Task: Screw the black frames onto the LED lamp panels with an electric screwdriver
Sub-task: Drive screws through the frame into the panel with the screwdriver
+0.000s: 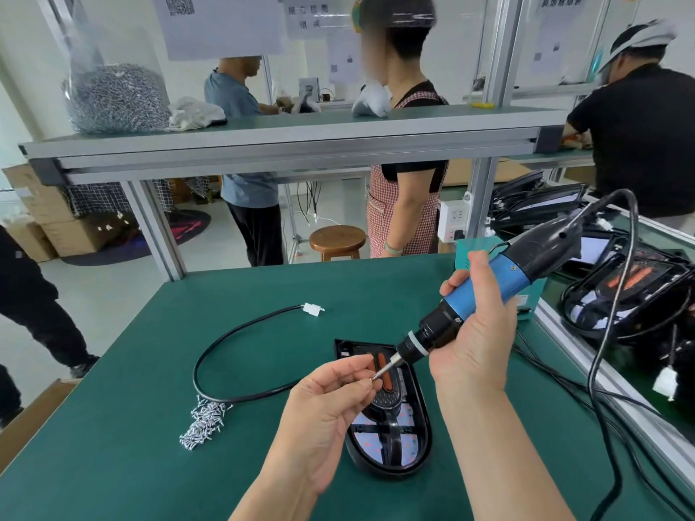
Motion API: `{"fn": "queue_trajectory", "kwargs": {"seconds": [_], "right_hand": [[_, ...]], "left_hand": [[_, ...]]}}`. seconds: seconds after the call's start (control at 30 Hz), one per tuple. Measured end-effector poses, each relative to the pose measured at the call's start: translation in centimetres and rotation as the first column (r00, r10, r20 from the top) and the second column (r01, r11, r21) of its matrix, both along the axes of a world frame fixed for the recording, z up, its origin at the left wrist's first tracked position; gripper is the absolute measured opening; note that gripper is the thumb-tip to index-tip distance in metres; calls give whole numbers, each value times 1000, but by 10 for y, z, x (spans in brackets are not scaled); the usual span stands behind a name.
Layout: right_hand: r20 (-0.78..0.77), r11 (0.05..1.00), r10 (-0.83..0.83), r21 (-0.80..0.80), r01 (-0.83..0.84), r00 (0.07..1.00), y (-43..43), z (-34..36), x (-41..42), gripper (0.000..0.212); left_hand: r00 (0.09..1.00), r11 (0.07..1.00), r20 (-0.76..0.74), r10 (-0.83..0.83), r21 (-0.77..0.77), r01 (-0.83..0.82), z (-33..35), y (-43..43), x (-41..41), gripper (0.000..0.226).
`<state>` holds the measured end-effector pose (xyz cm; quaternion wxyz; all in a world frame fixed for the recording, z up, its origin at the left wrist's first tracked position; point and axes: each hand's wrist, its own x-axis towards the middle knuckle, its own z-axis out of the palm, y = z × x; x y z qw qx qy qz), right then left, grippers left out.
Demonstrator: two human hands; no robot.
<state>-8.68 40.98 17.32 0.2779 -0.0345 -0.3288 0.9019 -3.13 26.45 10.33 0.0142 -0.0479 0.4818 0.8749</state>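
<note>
Here, I am watching the LED lamp panel (pixel 391 426) lying flat on the green table (pixel 150 464) with its black frame (pixel 423 434) seated around it, directly below both hands. The left hand (pixel 331 404) is hovering palm-up over the panel, its grip pinching a small screw (pixel 373 378) between thumb and fingertips. The right hand (pixel 477 332) is wrapping its grip around the blue electric screwdriver (pixel 489 295), tilting it so the bit meets that screw. A loose pile of screws (pixel 205 423) is sitting left of the panel, touching the looping black cable (pixel 240 329). Up on the shelf (pixel 301 133), a clear bag (pixel 113 95) is bulging with more screws.
</note>
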Motion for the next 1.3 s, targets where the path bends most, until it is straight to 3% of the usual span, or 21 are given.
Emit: {"fn": "queue_trajectory", "kwargs": {"seconds": [0.33,0.57,0.73,1.1,1.2,1.3], "right_hand": [[23,999,-44,29,43,999,0,-4,6,13],[-42,985,72,161,-64,997,15,-7,12,25],[-28,997,-64,40,66,998,9,-4,5,14],[77,987,-162,4,162,984,7,-10,-6,13],[82,987,-158,-9,160,984,11,-11,-11,14],[64,984,-180,11,180,982,19,-10,-18,15]], "left_hand": [[994,987,-39,106,-117,-110,-6,10,4,28],[987,983,-38,156,-88,-158,-10,10,4,26],[985,983,-67,159,-82,-165,-10,18,7,23],[978,949,-147,151,-254,-185,-10,14,4,42],[982,913,-142,122,-373,-167,-14,2,1,50],[966,831,-141,217,-493,-259,-20,-10,-3,42]]}}
